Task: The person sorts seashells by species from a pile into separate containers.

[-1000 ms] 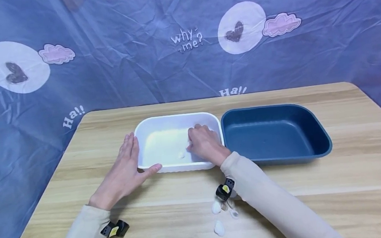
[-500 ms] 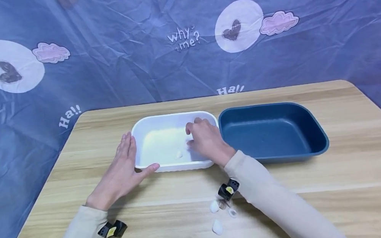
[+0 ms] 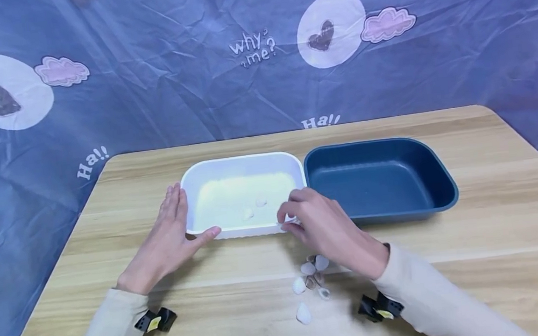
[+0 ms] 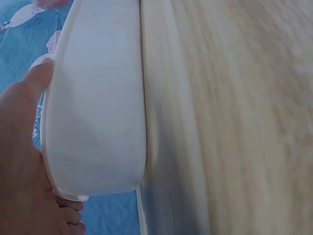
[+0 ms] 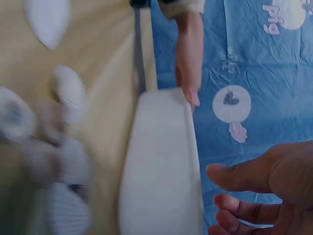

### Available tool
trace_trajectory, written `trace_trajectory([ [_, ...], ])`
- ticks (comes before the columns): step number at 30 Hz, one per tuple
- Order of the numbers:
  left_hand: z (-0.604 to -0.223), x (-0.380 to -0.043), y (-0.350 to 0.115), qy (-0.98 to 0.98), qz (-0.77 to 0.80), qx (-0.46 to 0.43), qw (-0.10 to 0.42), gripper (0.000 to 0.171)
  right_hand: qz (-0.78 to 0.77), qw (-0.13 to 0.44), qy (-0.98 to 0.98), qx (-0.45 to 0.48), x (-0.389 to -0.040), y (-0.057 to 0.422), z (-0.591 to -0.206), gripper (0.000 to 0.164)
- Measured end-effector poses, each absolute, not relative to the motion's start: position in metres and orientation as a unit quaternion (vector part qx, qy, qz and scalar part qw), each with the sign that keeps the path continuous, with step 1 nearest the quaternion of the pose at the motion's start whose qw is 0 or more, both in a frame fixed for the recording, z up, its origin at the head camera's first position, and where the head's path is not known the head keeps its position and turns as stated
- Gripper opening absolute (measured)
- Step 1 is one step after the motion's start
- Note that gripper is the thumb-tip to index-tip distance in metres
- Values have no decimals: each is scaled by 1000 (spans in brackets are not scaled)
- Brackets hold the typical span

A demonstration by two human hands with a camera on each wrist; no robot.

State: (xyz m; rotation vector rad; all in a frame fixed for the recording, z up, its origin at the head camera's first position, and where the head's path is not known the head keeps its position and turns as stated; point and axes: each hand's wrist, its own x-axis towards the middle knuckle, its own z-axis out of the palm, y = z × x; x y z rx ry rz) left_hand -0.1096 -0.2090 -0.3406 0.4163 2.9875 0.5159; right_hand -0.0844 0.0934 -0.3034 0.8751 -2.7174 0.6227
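Against the left end of the white plastic bin (image 3: 250,231) rests my left hand (image 3: 161,240), fingers extended, thumb on the front rim. In the left wrist view the thumb (image 4: 41,76) touches that rim. Two pale seashells lie inside the bin: a left one (image 3: 248,214) and a right one (image 3: 261,203). My right hand (image 3: 325,227) hovers over the bin's front right corner, fingers bent loosely. The right wrist view shows a gap between its thumb (image 5: 239,175) and fingers, with nothing held. Below it, several seashells (image 3: 308,268) lie clustered on the table.
A dark blue bin (image 3: 383,189) stands just right of the white one. One white shell (image 3: 303,313) lies apart, nearer the front. The wooden table (image 3: 216,324) ends at a blue patterned cloth (image 3: 169,91) behind.
My right hand has let go of a seashell inside the white bin and drawn back toward its front right corner. My left hand stays at the bin while the head view tilts slightly.
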Motion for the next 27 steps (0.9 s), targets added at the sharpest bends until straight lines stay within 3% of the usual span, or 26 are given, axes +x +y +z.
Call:
trace_trajectory([
  [15, -338, -112, -213, 976, 156, 146, 45, 111, 258, 89, -891, 363, -29, 116, -337, 14],
  [22, -337, -111, -210, 976, 159, 141, 51, 112, 244, 105, -876, 403, -14, 117, -346, 15],
  [27, -338, -112, -210, 976, 161, 141, 44, 112, 205, 86, -888, 403, -7, 116, -348, 23],
])
